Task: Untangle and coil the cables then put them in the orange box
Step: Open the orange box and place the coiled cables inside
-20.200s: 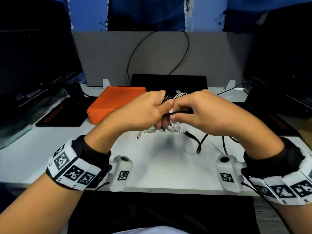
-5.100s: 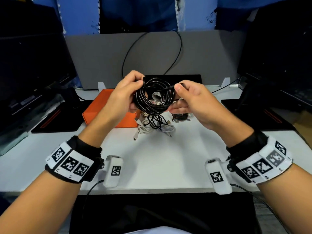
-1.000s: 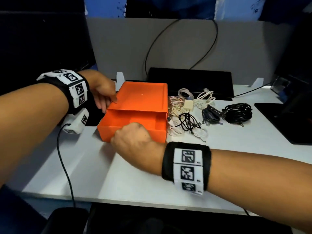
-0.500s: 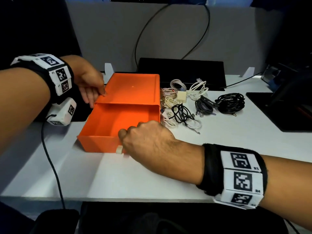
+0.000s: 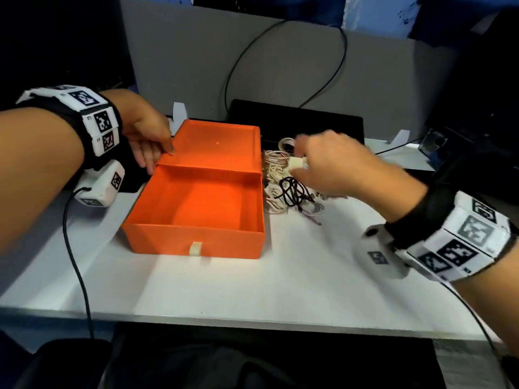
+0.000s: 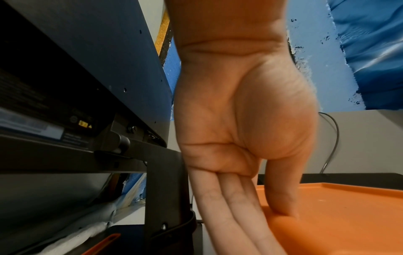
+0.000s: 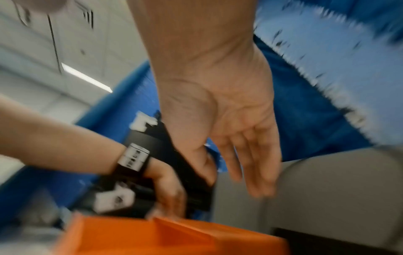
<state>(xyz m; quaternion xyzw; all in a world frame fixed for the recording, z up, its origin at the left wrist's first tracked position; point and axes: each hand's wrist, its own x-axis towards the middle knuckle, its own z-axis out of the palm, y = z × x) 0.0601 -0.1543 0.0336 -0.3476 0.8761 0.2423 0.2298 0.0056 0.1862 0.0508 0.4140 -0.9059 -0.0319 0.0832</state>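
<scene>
The orange box [image 5: 168, 242] stands left of centre on the white table, its drawer pulled out toward me and empty. My left hand [image 5: 160, 161] steadies the sleeve's left edge, thumb on top [image 6: 283, 207] and straight fingers [image 6: 235, 224] along the side of the orange box [image 6: 338, 215]. My right hand [image 5: 331, 167] hovers over the cable pile [image 5: 276, 175] just right of the box, fingers loosely spread and holding nothing [image 7: 235, 182]. A small black cable [image 5: 295, 192] and a white plug [image 5: 296, 163] show beside it. The hand hides the rest of the pile.
A grey partition [image 5: 252, 66] with a black cable looped on it closes off the back. A flat black device [image 5: 295, 122] lies behind the pile. Dark monitors stand at both sides. The left wrist camera's cable [image 5: 75, 262] trails over the table's front edge.
My right hand let go of the drawer's front tab and swung right and back over the cable pile. The drawer stands farther out. My left hand stayed on the box.
</scene>
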